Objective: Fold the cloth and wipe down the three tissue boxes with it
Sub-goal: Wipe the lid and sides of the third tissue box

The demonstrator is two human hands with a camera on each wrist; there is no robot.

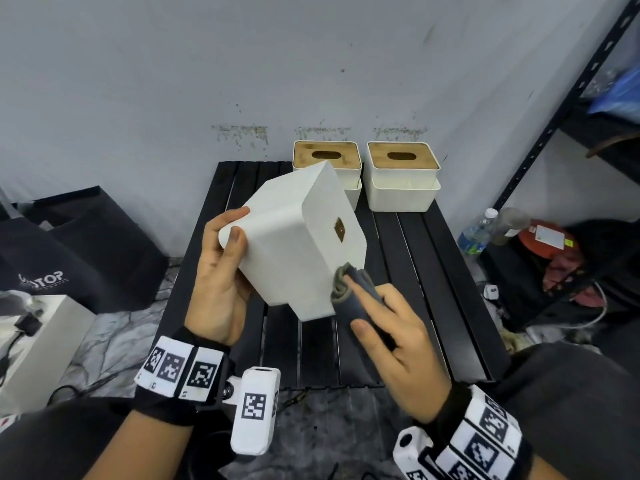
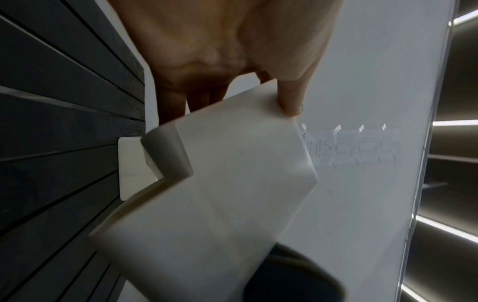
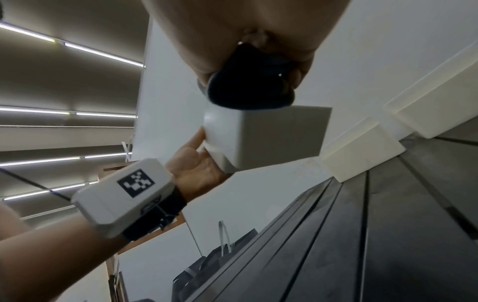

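My left hand (image 1: 221, 271) grips a white tissue box (image 1: 294, 237) tilted in the air above the black slatted table (image 1: 433, 289), thumb on its near corner. The same box (image 2: 220, 194) fills the left wrist view, and the left hand (image 2: 232, 61) holds its edge there. My right hand (image 1: 388, 337) holds a folded dark grey cloth (image 1: 349, 296) pressed against the box's lower right corner. In the right wrist view the cloth (image 3: 248, 85) sits on top of the box (image 3: 266, 139). Two more white tissue boxes with wooden lids (image 1: 327, 159) (image 1: 403, 168) stand at the table's far edge.
A black metal shelf frame (image 1: 554, 133) stands at the right, with bottles (image 1: 478, 233) and clutter on the floor beside it. Black bags (image 1: 79, 254) lie left of the table. A pale wall (image 1: 242, 64) runs directly behind the two standing boxes.
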